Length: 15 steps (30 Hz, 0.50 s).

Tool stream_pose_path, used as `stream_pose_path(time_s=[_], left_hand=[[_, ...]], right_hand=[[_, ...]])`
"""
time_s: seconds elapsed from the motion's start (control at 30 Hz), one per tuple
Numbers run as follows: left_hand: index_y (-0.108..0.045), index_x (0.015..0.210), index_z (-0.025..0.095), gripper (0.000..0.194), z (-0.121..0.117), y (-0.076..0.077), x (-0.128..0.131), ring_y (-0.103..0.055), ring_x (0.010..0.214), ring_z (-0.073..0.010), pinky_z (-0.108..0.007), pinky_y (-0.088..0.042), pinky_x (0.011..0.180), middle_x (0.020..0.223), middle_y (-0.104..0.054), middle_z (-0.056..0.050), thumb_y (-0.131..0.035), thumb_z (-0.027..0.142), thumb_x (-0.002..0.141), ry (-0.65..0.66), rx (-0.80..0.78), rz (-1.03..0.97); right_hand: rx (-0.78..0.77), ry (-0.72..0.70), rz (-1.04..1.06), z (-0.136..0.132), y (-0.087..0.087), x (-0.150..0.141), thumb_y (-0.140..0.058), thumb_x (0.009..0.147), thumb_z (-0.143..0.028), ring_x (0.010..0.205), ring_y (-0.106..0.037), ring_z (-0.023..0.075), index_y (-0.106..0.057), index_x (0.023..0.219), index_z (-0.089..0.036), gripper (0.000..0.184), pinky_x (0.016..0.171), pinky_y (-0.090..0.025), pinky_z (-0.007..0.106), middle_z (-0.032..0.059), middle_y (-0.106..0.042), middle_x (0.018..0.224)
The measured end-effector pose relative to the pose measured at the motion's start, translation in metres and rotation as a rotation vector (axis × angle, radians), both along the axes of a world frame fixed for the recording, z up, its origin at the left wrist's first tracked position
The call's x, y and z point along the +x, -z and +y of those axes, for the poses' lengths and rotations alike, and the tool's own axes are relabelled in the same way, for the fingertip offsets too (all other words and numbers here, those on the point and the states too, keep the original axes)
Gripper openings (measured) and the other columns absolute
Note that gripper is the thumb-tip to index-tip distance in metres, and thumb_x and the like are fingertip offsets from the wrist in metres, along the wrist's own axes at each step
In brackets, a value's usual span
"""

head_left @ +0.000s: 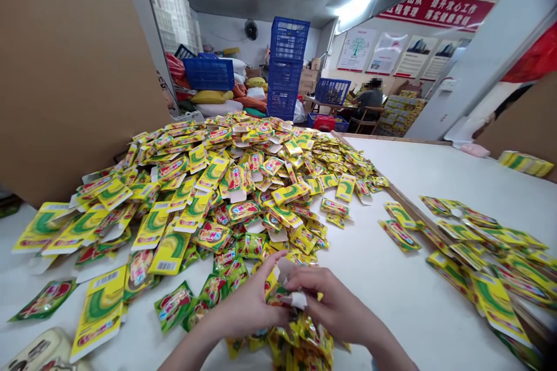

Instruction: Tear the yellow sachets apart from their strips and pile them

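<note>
Two-handed handling of a small carton point(272, 282) at the near edge of a heap point(243, 185) of yellow boxes and sachets. The left hand point(248, 302) cradles the carton from the side, thumb raised along it; the right hand point(334, 304) has its fingers curled in a pinch at the carton's end, where white flaps point(299, 300) stand out. The hands cover much of the carton, so whether a sachet sits partly inside cannot be told. Yellow sachets point(304, 351) lie loose in front of the heap, beneath the hands; green sachets point(174, 304) lie at the heap's near left margin. To the right of the heap, across a bare stretch of white table point(365, 278), lies a separate group of packs point(491, 249). Good technique here presumably rests on a steady left-hand grip that supports the walls without squeezing them, leaving the mouth square. The right hand should work the flaps lightly along their creases, since thin card probably buckles under force. Slight clearance above the loose sachets would reduce snagging.
</note>
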<state>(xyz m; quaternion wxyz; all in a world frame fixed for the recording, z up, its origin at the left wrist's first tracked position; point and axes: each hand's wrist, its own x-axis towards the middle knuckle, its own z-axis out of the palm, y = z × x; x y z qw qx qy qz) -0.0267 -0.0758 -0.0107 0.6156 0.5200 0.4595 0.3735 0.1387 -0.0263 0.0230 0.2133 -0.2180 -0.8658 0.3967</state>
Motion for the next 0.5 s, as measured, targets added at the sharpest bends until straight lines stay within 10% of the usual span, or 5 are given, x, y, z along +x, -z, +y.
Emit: stream_pose_path(time_s=[0.1,0.3,0.37,0.5], left_hand=[[-0.018,0.134,0.027,0.084,0.006,0.001,-0.006,-0.055,0.102,-0.0195,-0.032,-0.042,0.088,0.114,-0.057,-0.006,-0.068,0.023,0.067,-0.029,0.108,-0.04],[-0.048,0.107,0.021,0.029,0.031,0.008,-0.047,-0.059,0.092,-0.0212,-0.035,-0.047,0.08,0.103,-0.06,-0.008,-0.041,0.035,0.083,-0.541,0.362,0.646],[-0.05,0.106,0.019,0.031,0.036,0.017,-0.055,-0.058,0.092,-0.0245,-0.039,-0.046,0.079,0.102,-0.059,-0.009,-0.039,0.037,0.083,-0.588,0.391,0.893],[-0.05,0.108,0.013,0.042,0.042,0.032,-0.051,-0.051,0.101,-0.0327,-0.046,-0.04,0.085,0.105,-0.055,-0.015,-0.05,0.041,0.076,-0.602,0.403,1.038]], right_hand=[[0.082,0.221,-0.033,0.021,0.0,0.024,-0.042,0.077,-0.01,0.064,-0.055,0.0132,-0.061,0.082,-0.019,0.021,0.061,-0.043,0.023,0.001,-0.062,0.071],[0.572,1.412,-0.148,0.091,0.005,0.134,-0.041,0.073,-0.024,0.065,-0.055,0.0246,-0.062,0.096,-0.012,0.034,0.061,-0.041,0.037,0.0124,-0.062,0.076],[0.553,1.443,-0.155,0.103,0.013,0.14,-0.038,0.073,-0.023,0.073,-0.056,0.0271,-0.058,0.105,-0.008,0.04,0.066,-0.041,0.041,0.0185,-0.059,0.092],[0.376,1.071,-0.14,0.104,0.042,0.077,-0.046,0.072,-0.027,0.074,-0.055,0.0213,-0.058,0.103,-0.014,0.035,0.07,-0.044,0.034,0.0109,-0.059,0.094]])
